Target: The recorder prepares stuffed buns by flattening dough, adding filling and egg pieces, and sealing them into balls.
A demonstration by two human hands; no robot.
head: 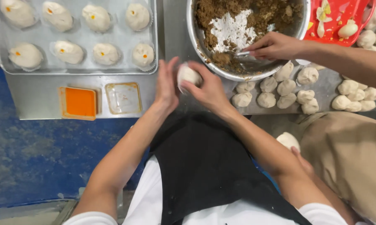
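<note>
A white ball of dough (188, 75) sits between my two hands at the front edge of the steel table (38, 100). My right hand (209, 89) wraps its fingers around the ball from the right. My left hand (166, 83) stands upright with its palm against the ball's left side. Both of my forearms reach up over a black apron (200, 166).
A metal tray (77, 68) at the back left holds two rows of shaped buns with orange dots. An orange square tub (78, 102) and a clear tub (123, 98) lie below it. Another person's hand (275, 46) holds a utensil in a steel bowl (192, 35) of brown filling. Several dough balls (286, 89) lie at the right.
</note>
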